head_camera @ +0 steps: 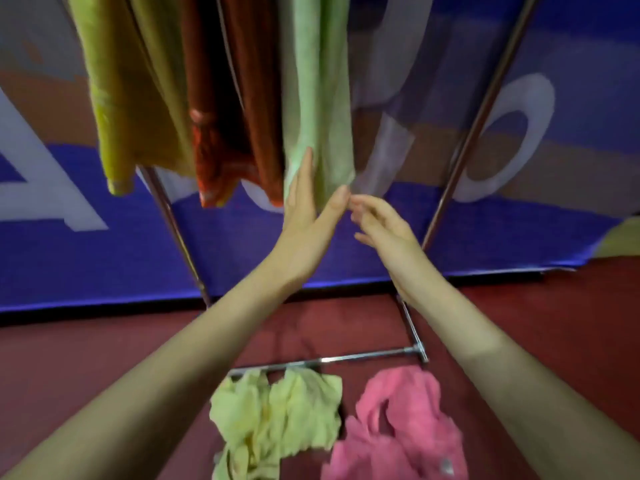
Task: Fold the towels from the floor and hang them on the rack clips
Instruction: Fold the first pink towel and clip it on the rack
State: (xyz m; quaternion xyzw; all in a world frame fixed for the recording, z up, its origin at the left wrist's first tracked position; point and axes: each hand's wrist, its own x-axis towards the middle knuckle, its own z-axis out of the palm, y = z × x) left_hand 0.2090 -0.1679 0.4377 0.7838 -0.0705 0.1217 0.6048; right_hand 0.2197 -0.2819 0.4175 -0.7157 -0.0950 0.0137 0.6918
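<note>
Light-green towel [320,98] hangs on rack, left hand [304,216] flat against it, right hand [384,226] loosely curled beside its hem, likely straightening the drape.

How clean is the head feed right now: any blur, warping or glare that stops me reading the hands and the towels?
Head view: soft all over, with motion smear worst on the pink towel and right hand; wide-angle warping splays the rack poles outward; dim, even light, no glare; left hand lies flat on the light green towel, still readable.
</note>
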